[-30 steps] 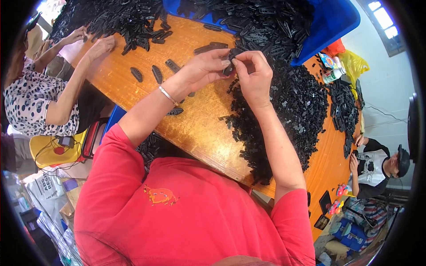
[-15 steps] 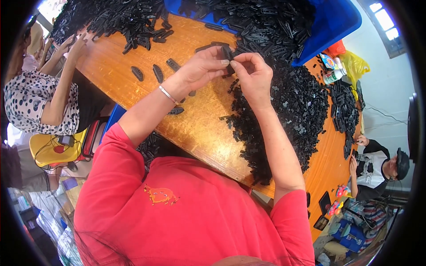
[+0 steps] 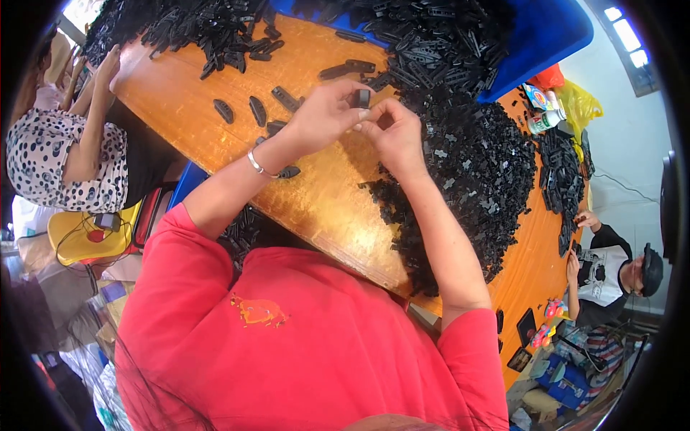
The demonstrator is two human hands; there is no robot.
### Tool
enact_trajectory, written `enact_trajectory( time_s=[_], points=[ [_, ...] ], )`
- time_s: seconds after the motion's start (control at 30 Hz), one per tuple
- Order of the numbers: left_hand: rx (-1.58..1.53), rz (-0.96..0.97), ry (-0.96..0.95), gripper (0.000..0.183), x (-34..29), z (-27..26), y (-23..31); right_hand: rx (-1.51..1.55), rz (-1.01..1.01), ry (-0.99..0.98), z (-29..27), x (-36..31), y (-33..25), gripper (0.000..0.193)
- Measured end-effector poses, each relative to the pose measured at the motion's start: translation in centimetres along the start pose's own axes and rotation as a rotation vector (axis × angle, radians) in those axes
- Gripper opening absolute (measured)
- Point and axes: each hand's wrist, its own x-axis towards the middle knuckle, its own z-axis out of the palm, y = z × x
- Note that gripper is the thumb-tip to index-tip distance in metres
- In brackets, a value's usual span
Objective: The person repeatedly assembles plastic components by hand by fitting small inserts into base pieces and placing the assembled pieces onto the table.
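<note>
Over the wooden table [image 3: 316, 194] my two hands meet, fingertips close together. My left hand [image 3: 327, 118], with a silver bangle at the wrist, is closed around a small black plastic part [image 3: 364, 98] that pokes out above its thumb. My right hand [image 3: 394, 133] pinches at the near side of that part with thumb and index finger; whether a smaller piece sits in the pinch is hidden. Beside my right forearm spreads a heap of small black plastic pieces [image 3: 474, 187]. Several long black parts, one a curved oval piece [image 3: 223, 110], lie left of my left hand.
A blue bin [image 3: 550, 54] full of long black parts stands at the far side. Another black pile [image 3: 215, 32] lies far left. A white bottle [image 3: 544, 122] and a yellow bag [image 3: 581, 103] sit at right. Co-workers sit left, in a spotted top [image 3: 65, 161], and right, in a black cap [image 3: 651, 270].
My hands have lowered slightly and turned, bringing the black part's end into view above my left thumb. The co-worker's hands at the left have shifted.
</note>
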Motion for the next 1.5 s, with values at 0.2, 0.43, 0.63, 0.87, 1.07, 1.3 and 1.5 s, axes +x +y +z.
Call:
enact_trajectory(
  time_s=[0.2, 0.43, 0.63, 0.87, 1.07, 1.3, 1.5],
  points=[
    [-0.056, -0.059, 0.034, 0.039, -3.4, -2.8, -1.7, -0.044, 0.109, -0.117, 4.4, -2.0, -0.8, 0.033],
    [0.155, -0.058, 0.091, 0.034, -4.2, -7.8, -1.1, -0.447, -0.131, -0.22, 1.9, 0.0, 0.7, 0.019],
    [0.82, -0.063, 0.057, 0.037, -2.5, -8.9, -0.9, -0.948, -0.221, -0.198, -0.6, 3.6, 4.3, 0.016],
    [1.023, 0.137, 0.095, 0.035, 6.0, -4.1, -3.5, -0.898, -0.254, -0.166, -0.5, 3.7, 5.0, 0.008],
    [1.195, 0.088, 0.074, 0.031, 9.4, -2.9, -6.3, -0.565, -0.281, -0.039, -1.2, 2.8, 3.5, 0.011],
    [0.779, 0.002, 0.017, 0.025, 6.3, -2.9, -1.2, -0.312, -0.379, 0.138, -1.7, 1.6, 1.4, 0.014],
    [0.103, 0.016, -0.038, 0.029, 4.4, -3.0, -0.5, -0.23, -0.55, 0.223, -1.2, 1.3, -1.4, 0.015]
  ],
)
